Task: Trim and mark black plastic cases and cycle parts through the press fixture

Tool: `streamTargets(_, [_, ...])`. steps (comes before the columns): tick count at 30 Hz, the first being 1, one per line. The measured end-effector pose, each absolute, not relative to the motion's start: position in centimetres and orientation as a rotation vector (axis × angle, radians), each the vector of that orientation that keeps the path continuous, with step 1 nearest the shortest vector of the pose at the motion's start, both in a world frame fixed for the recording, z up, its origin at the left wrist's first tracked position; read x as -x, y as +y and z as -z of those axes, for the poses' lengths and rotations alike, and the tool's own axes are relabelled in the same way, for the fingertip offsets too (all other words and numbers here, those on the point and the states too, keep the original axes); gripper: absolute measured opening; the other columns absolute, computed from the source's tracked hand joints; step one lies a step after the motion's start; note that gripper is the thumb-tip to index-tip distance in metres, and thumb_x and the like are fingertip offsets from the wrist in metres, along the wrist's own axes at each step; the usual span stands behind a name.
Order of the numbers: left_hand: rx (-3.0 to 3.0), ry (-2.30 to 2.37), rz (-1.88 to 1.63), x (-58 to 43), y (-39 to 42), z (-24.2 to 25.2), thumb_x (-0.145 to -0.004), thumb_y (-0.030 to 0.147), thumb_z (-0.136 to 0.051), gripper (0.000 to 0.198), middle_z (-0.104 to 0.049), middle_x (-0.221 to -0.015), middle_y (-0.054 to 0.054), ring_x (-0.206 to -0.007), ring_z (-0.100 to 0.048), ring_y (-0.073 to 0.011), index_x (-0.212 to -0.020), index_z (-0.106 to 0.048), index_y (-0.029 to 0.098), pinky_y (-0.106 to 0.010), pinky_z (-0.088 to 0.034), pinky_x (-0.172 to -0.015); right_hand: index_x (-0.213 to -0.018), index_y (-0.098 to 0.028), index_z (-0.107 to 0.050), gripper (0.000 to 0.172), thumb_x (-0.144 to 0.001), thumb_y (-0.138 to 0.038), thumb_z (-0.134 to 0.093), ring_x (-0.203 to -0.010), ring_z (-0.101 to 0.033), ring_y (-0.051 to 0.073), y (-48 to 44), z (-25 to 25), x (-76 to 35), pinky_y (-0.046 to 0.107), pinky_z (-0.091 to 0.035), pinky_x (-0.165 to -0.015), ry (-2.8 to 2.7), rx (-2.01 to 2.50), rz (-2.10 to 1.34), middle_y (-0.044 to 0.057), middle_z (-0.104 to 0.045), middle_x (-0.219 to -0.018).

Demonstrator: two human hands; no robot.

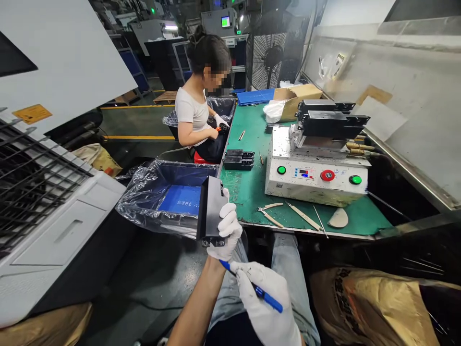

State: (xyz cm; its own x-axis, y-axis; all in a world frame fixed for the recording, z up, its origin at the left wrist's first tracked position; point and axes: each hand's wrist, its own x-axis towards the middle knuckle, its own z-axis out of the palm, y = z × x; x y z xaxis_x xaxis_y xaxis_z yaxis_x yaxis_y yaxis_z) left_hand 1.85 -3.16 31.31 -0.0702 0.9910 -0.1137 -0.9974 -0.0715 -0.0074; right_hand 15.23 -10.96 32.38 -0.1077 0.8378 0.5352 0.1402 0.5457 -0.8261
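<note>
My left hand point(228, 230), in a white glove, grips a flat black plastic part point(211, 209) and holds it upright over the edge of a plastic-lined bin point(144, 192). My right hand point(264, 302), also gloved, is closed on a blue-handled tool point(264, 295) just below the left hand, above my lap. The tool's tip points toward the lower end of the black part.
A green bench point(252, 187) carries a white press machine point(317, 178) with green and red buttons, stacked black parts point(238, 159) and thin hand tools point(288, 216). A seated co-worker point(198, 110) works at the far left end. A fan point(268, 60), cardboard box point(297, 98) and brown sack point(378, 302) stand around.
</note>
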Motion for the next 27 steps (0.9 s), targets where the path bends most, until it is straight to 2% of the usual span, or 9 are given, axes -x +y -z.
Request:
streamTargets(5, [0.03,0.339,-1.665,-2.2,-3.8,-31.5,-0.102,0.02,-0.053,0.022,-0.049,-0.075,0.005,-0.046,-0.038,-0.0013,-0.119,-0.067,0.026,-0.005,-0.031,-0.037,-0.115,-0.022,-0.078,0.033,-0.09,-0.004,-0.065,-0.084,-0.081,0.021,-11.0,-33.1,-15.2,0.026,-0.068,-0.078,-1.576,0.717,-0.816,0.008,-0.082,-0.1])
streamTargets(9, [0.001,0.604,-1.711,-2.8,-4.3,-32.2,-0.1,0.025,-0.057,0.023,-0.049,-0.074,0.003,-0.047,-0.031,-0.0059,-0.119,-0.07,0.029,-0.011,-0.029,-0.034,-0.122,-0.024,-0.074,0.042,-0.089,0.0,-0.064,-0.089,-0.08,0.02,-11.1,-33.4,-14.5,0.028,-0.068,-0.081,-1.574,0.644,-0.83,0.007,-0.081,-0.104])
streamTargets(11, [-0.007,0.589,-1.701,-3.1,-4.5,-32.7,-0.1,0.024,-0.057,0.023,-0.049,-0.072,0.004,-0.046,-0.03,-0.0057,-0.119,-0.071,0.029,-0.011,-0.027,-0.033,-0.123,-0.023,-0.073,0.043,-0.089,0.001,-0.062,-0.09,-0.08,0.02,-11.3,-33.4,-14.4,0.028,-0.068,-0.082,-1.595,0.634,-0.82,0.007,-0.081,-0.103])
streamTargets(16, [0.043,0.257,-1.614,-3.1,-4.7,-32.4,-0.104,0.014,-0.048,0.027,-0.05,-0.071,0.006,-0.044,-0.041,0.002,-0.118,-0.069,0.023,0.0,-0.03,-0.037,-0.119,-0.021,-0.075,0.036,-0.091,-0.002,-0.061,-0.085,-0.08,0.021,-11.6,-33.1,-15.4,0.028,-0.069,-0.078,-1.646,0.636,-0.827,0.007,-0.081,-0.099])
streamTargets(18, [0.064,0.239,-1.6,-2.9,-4.8,-31.7,-0.105,0.012,-0.047,0.027,-0.048,-0.067,0.008,-0.041,-0.042,0.0034,-0.119,-0.068,0.02,0.002,-0.024,-0.033,-0.116,-0.022,-0.076,0.035,-0.09,-0.003,-0.064,-0.081,-0.08,0.02,-11.4,-33.4,-16.2,0.026,-0.068,-0.075,-1.62,0.637,-0.79,0.005,-0.082,-0.097])
streamTargets(21, [0.053,0.352,-1.606,-2.8,-5.0,-30.9,-0.105,0.013,-0.048,0.025,-0.043,-0.06,0.01,-0.034,-0.032,0.0046,-0.119,-0.068,0.02,0.005,-0.011,-0.028,-0.109,-0.025,-0.078,0.031,-0.087,-0.004,-0.072,-0.075,-0.079,0.019,-10.6,-34.1,-17.5,0.025,-0.068,-0.071,-1.544,0.716,-0.712,0.003,-0.082,-0.093])
streamTargets(24, [0.003,0.505,-1.561,-3.0,-5.8,-30.0,-0.104,0.022,-0.055,0.021,-0.043,-0.059,0.01,-0.031,-0.023,0.0037,-0.119,-0.07,0.023,0.004,-0.006,-0.027,-0.102,-0.027,-0.081,0.022,-0.087,-0.01,-0.077,-0.069,-0.079,0.02,-9.0,-35.1,-18.8,0.027,-0.069,-0.067,-1.444,0.842,-0.734,0.003,-0.082,-0.09])
streamTargets(27, [-0.165,0.733,-1.4,-3.3,-7.0,-28.6,-0.101,0.041,-0.058,0.028,-0.044,-0.057,0.008,-0.031,-0.026,-0.0005,-0.122,-0.07,0.027,-0.003,-0.015,-0.024,-0.095,-0.025,-0.081,0.007,-0.092,-0.022,-0.076,-0.066,-0.078,0.02,-6.7,-36.3,-19.9,0.029,-0.069,-0.067,-1.351,0.934,-0.734,0.003,-0.081,-0.084])
